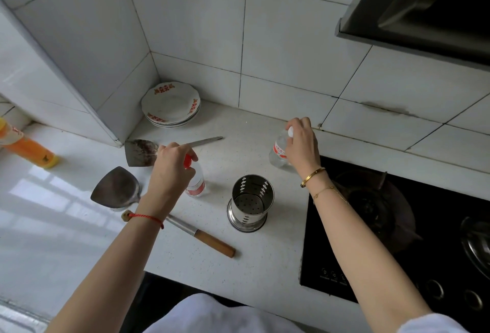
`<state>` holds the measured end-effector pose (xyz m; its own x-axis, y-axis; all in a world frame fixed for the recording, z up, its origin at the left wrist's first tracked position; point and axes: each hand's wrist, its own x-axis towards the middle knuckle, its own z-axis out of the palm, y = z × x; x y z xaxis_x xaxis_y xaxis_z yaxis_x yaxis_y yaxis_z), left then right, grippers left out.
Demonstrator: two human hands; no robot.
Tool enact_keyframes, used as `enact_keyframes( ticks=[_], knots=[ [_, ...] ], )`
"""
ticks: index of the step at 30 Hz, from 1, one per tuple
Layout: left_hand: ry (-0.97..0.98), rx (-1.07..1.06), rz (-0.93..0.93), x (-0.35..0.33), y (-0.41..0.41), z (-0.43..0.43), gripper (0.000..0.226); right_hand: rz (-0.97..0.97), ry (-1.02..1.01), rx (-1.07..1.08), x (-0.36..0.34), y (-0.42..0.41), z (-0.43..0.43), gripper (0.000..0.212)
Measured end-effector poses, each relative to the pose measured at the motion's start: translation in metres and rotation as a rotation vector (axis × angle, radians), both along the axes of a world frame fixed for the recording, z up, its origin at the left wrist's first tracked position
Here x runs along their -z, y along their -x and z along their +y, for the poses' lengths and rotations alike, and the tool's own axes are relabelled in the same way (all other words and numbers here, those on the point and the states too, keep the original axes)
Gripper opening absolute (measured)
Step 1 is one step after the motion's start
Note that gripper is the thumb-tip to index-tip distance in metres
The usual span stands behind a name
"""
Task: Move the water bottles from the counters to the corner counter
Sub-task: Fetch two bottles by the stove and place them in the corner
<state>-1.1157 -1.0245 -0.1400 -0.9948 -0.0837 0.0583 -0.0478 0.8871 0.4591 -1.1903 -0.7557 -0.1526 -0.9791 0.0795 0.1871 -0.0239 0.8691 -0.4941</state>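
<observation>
- Left hand [172,163] is clamped on the red-capped bottle [195,181], upright mid-table.
- Right hand [302,144] grips the white-capped bottle [278,152], upright by the stove [397,226].
- The table's back corner, beside the plates [171,104], lies nearer the left hand.

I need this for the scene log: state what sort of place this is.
Most likely a home kitchen: a gas stove set in the white counter, a range hood above, stacked plates by the tiled corner.

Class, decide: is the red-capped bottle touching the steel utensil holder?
Apart. The head view shows bare counter between the red-capped bottle and the steel utensil holder.
</observation>
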Motion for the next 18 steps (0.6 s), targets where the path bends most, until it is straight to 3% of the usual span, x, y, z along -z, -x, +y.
enact_keyframes(
  ticks=[12, 18],
  knots=[
    [-0.039, 0.024, 0.158, -0.033, -0.048, 0.007, 0.025, 0.185, 0.011, 0.033, -0.033, -0.073, 0.009, 0.029],
    [-0.034, 0.085, 0.151, -0.049, -0.078, 0.013, 0.027, 0.198, 0.04, 0.064, -0.041, -0.126, 0.006, 0.032]
  ],
)
